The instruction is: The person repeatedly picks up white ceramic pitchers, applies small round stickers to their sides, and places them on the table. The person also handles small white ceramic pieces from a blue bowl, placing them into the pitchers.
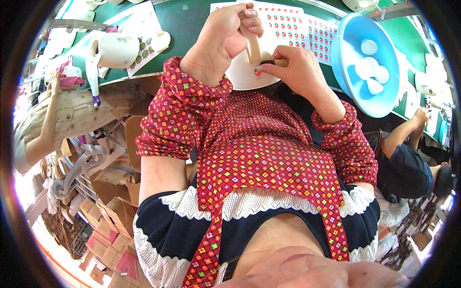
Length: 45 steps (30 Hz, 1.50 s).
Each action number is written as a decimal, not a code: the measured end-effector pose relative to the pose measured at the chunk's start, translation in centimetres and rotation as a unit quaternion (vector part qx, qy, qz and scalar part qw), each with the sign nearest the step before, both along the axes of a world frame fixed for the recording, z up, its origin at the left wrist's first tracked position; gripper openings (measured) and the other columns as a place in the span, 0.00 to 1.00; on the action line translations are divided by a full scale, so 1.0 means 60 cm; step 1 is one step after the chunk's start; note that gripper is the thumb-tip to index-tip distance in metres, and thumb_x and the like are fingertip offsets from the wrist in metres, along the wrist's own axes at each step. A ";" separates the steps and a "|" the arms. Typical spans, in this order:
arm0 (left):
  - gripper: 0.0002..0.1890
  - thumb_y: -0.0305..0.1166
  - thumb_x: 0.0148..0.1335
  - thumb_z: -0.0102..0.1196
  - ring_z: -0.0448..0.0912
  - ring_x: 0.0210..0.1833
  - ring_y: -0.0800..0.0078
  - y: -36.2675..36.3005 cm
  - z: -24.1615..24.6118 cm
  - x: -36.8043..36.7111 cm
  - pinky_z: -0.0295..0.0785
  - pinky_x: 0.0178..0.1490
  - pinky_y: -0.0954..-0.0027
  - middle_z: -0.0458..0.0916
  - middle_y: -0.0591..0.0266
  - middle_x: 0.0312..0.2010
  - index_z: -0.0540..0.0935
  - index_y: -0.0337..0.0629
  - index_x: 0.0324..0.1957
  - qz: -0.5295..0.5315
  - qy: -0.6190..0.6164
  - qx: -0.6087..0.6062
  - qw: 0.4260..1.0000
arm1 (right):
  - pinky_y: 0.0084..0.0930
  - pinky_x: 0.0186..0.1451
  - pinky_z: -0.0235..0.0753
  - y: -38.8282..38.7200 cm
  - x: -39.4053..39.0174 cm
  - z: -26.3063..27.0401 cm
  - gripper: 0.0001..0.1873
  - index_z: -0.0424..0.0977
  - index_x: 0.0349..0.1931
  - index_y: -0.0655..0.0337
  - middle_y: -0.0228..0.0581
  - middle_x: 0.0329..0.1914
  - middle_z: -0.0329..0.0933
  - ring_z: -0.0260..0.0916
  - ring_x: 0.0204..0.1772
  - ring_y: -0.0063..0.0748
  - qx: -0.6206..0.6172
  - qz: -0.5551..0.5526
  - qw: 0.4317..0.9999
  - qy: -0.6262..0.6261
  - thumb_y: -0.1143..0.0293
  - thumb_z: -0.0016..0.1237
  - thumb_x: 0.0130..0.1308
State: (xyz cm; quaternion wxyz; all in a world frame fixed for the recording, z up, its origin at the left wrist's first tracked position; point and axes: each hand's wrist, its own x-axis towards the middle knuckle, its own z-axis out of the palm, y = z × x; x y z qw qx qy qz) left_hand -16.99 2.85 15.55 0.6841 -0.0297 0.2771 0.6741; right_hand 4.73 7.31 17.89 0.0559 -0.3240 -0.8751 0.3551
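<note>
My left hand [236,34] is wrapped around the cream handle [253,48] of a white ceramic vessel [245,77], likely a pitcher or pot, tilted in front of my apron. In my right hand [297,68] is a small tool with a wooden handle [281,63] and a dark flat end [267,62], close to the vessel's wall. A small red and green decal [258,71] sits on that wall, next to my right thumb. My hands cover part of the vessel.
Decal sheets [318,36] lie on the green table [183,21] behind my hands. A blue basin [340,68] at right holds several white rounded pieces [367,68]. Left, a white ceramic pot [120,48] stands by another sheet [142,59]. Other people's arms [47,126] [403,135] are at both sides.
</note>
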 end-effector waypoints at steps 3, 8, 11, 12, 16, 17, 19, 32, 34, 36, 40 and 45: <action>0.07 0.30 0.83 0.40 0.62 0.25 0.77 0.000 0.002 0.001 0.62 0.33 0.73 0.66 0.70 0.26 0.69 0.40 0.45 0.001 0.003 -0.004 1.000 | 0.40 0.40 0.82 -0.001 0.000 -0.007 0.23 0.85 0.35 0.61 0.44 0.27 0.86 0.85 0.33 0.47 0.033 0.004 0.999 -0.002 0.48 0.70 0.59; 0.07 0.31 0.83 0.39 0.62 0.25 0.76 0.002 -0.007 -0.001 0.64 0.33 0.72 0.66 0.70 0.26 0.69 0.40 0.46 0.010 -0.016 -0.004 1.000 | 0.36 0.37 0.77 -0.006 0.002 -0.030 0.25 0.82 0.32 0.64 0.44 0.25 0.83 0.82 0.29 0.42 0.075 0.001 0.996 0.047 0.48 0.73 0.58; 0.07 0.31 0.84 0.39 0.63 0.25 0.76 -0.001 0.004 0.008 0.64 0.33 0.72 0.67 0.70 0.26 0.69 0.40 0.46 0.025 -0.011 -0.029 0.999 | 0.39 0.43 0.76 -0.013 0.002 -0.028 0.28 0.80 0.31 0.62 0.42 0.25 0.83 0.83 0.31 0.42 0.149 0.008 0.988 0.041 0.43 0.74 0.54; 0.07 0.31 0.84 0.39 0.63 0.25 0.76 -0.002 0.008 0.011 0.64 0.33 0.72 0.67 0.69 0.26 0.69 0.40 0.46 0.025 -0.007 -0.027 0.999 | 0.39 0.45 0.75 -0.016 0.001 -0.027 0.30 0.80 0.31 0.61 0.40 0.25 0.83 0.83 0.32 0.42 0.164 0.002 0.986 0.039 0.42 0.75 0.52; 0.07 0.31 0.84 0.39 0.63 0.25 0.76 -0.005 0.019 0.019 0.64 0.33 0.71 0.67 0.69 0.26 0.69 0.40 0.46 0.021 0.007 -0.016 1.000 | 0.42 0.53 0.73 -0.023 -0.001 -0.033 0.36 0.76 0.33 0.59 0.39 0.27 0.82 0.82 0.36 0.45 0.218 -0.018 0.975 0.027 0.36 0.76 0.45; 0.08 0.31 0.84 0.39 0.64 0.25 0.76 -0.006 0.021 0.020 0.64 0.33 0.71 0.67 0.69 0.26 0.69 0.40 0.46 0.019 0.010 -0.014 1.000 | 0.42 0.54 0.72 -0.022 -0.002 -0.037 0.38 0.76 0.34 0.59 0.40 0.29 0.82 0.82 0.37 0.46 0.231 -0.021 0.973 0.023 0.34 0.76 0.43; 0.08 0.31 0.84 0.39 0.63 0.25 0.76 -0.007 0.031 0.031 0.63 0.33 0.71 0.67 0.69 0.25 0.70 0.41 0.46 0.011 0.021 -0.034 0.999 | 0.43 0.54 0.72 -0.012 -0.006 -0.034 0.41 0.75 0.37 0.60 0.43 0.32 0.82 0.82 0.36 0.47 0.246 -0.040 0.968 0.037 0.32 0.76 0.41; 0.06 0.28 0.83 0.42 0.59 0.27 0.80 0.002 0.026 0.016 0.60 0.36 0.73 0.64 0.72 0.27 0.72 0.37 0.46 -0.007 0.075 -0.001 0.997 | 0.47 0.56 0.80 -0.038 0.016 -0.067 0.49 0.72 0.49 0.69 0.55 0.42 0.82 0.84 0.47 0.56 0.034 -0.079 0.995 0.046 0.33 0.77 0.43; 0.07 0.28 0.83 0.43 0.59 0.26 0.80 -0.008 0.057 0.040 0.59 0.35 0.73 0.63 0.73 0.26 0.72 0.37 0.46 -0.002 0.093 -0.009 0.996 | 0.51 0.60 0.76 -0.038 0.028 -0.064 0.50 0.70 0.52 0.69 0.57 0.48 0.78 0.79 0.53 0.60 0.064 -0.049 0.996 0.040 0.38 0.79 0.41; 0.07 0.29 0.83 0.44 0.57 0.26 0.81 -0.014 0.065 0.042 0.58 0.33 0.74 0.61 0.75 0.25 0.72 0.38 0.45 -0.002 0.092 0.002 0.996 | 0.45 0.58 0.79 -0.027 0.043 -0.073 0.50 0.68 0.56 0.68 0.58 0.51 0.77 0.79 0.54 0.55 0.021 -0.042 0.996 0.080 0.44 0.82 0.42; 0.13 0.40 0.84 0.47 0.55 0.22 0.82 -0.022 0.078 0.056 0.54 0.29 0.74 0.58 0.76 0.22 0.73 0.43 0.41 0.027 0.181 0.000 0.983 | 0.48 0.65 0.77 0.035 0.079 -0.176 0.45 0.65 0.64 0.75 0.67 0.59 0.74 0.76 0.62 0.61 -0.064 -0.204 0.972 0.099 0.49 0.72 0.60; 0.19 0.43 0.79 0.59 0.59 0.16 0.85 -0.012 0.029 0.073 0.52 0.21 0.75 0.64 0.76 0.18 0.74 0.45 0.32 0.044 0.358 -0.010 0.933 | 0.54 0.79 0.64 0.118 0.104 -0.278 0.41 0.55 0.75 0.77 0.73 0.73 0.65 0.64 0.76 0.69 -0.011 -0.336 0.941 0.041 0.63 0.59 0.72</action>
